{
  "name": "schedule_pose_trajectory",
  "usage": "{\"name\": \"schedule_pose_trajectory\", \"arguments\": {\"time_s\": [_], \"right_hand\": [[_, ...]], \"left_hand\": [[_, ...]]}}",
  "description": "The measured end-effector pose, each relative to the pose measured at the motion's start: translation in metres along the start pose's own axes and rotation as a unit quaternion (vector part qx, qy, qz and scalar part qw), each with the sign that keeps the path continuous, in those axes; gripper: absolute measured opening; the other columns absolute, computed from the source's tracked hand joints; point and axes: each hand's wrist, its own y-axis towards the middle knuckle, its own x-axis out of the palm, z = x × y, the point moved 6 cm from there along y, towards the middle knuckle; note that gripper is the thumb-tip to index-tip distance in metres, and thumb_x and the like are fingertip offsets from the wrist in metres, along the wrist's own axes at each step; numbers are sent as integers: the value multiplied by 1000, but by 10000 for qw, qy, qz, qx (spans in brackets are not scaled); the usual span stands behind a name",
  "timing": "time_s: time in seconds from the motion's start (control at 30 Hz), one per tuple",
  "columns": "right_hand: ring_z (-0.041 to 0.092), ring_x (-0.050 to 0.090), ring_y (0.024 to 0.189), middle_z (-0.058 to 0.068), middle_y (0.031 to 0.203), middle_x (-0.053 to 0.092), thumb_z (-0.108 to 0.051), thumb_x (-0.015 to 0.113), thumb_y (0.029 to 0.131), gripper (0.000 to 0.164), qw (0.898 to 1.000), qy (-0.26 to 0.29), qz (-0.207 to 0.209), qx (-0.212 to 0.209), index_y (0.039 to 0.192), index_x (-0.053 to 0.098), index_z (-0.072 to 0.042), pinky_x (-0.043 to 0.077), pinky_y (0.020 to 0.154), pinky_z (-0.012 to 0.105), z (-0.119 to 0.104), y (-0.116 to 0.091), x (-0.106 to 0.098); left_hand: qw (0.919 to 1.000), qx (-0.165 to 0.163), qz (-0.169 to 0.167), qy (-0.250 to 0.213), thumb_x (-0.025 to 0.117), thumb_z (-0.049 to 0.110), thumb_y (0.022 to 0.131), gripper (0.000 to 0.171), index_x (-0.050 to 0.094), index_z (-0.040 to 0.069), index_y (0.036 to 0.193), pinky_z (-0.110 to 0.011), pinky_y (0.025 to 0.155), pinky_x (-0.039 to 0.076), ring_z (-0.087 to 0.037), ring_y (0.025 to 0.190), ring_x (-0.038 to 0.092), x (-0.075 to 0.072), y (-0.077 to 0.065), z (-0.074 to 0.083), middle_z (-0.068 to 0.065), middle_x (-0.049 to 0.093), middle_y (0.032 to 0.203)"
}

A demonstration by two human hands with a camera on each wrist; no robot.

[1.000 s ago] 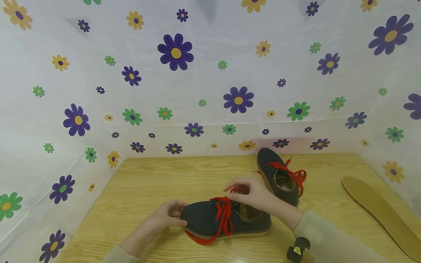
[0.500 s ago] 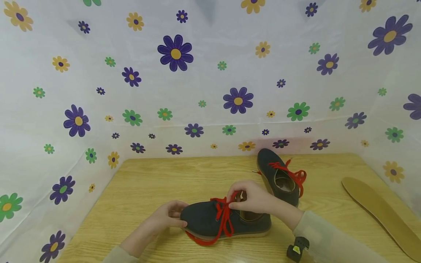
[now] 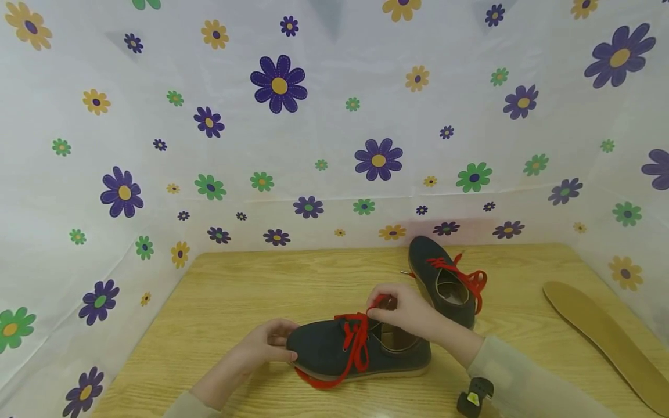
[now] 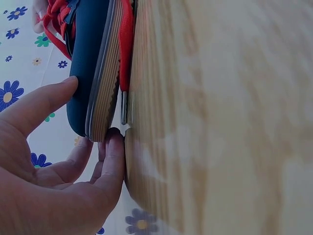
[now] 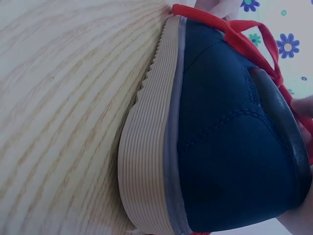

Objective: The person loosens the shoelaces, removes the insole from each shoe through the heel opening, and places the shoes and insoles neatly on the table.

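A dark navy shoe (image 3: 317,350) with red laces lies sole down on the wooden table, its toe to the left. My left hand (image 3: 261,346) holds that toe, thumb on the upper and fingers round the front, as the left wrist view shows. Over the shoe's opening, my right hand (image 3: 405,313) pinches a red shoelace (image 3: 374,303) between thumb and index finger. The tied lace loops (image 3: 360,345) hang down the near side. In the left wrist view, a metal-tipped lace end (image 4: 124,105) lies beside the sole (image 4: 108,73).
Behind the right hand, a second navy shoe (image 3: 427,255) with red laces stands near the back of the table (image 3: 251,278). A tan insole (image 3: 601,342) lies at the right. Flower-printed white sheeting (image 3: 334,128) rises at the back and both sides.
My right hand's fingers have closed on the red lace near the knot. They have then drawn it slightly to the right. The left hand has stayed at the toe.
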Motion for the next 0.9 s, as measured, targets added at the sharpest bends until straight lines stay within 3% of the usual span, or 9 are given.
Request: {"name": "schedule_pose_trajectory", "arguments": {"time_s": [0.33, 0.67, 0.9], "right_hand": [[7, 55, 77, 7, 97, 66, -2, 74, 96, 12, 9925, 660, 859, 572, 102, 70, 8, 48, 69, 21, 8, 0, -10], [9, 65, 80, -2, 93, 68, -6, 73, 98, 14, 9917, 980, 580, 599, 98, 69, 8, 58, 78, 26, 5, 0, -9], [5, 67, 81, 9, 92, 74, -2, 78, 93, 7, 9977, 394, 485, 263, 93, 73, 4, 55, 76, 23, 0, 2, -10]], "left_hand": [[10000, 46, -42, -23, 80, 6, 92, 61, 52, -8, 145, -43, 100, 54, -19, 108, 67, 0, 0, -1, -17, 66, 133], [10000, -9, -26, -34, 81, 7, 90, 61, 54, -6, 143, -45, 103, 52, -20, 109, 68, 1, -1, 2, -15, 66, 131], [10000, -52, 38, 36, 82, 7, 90, 61, 54, -7, 143, -41, 100, 53, -20, 108, 66, 0, -1, 3, -17, 65, 133]]}}
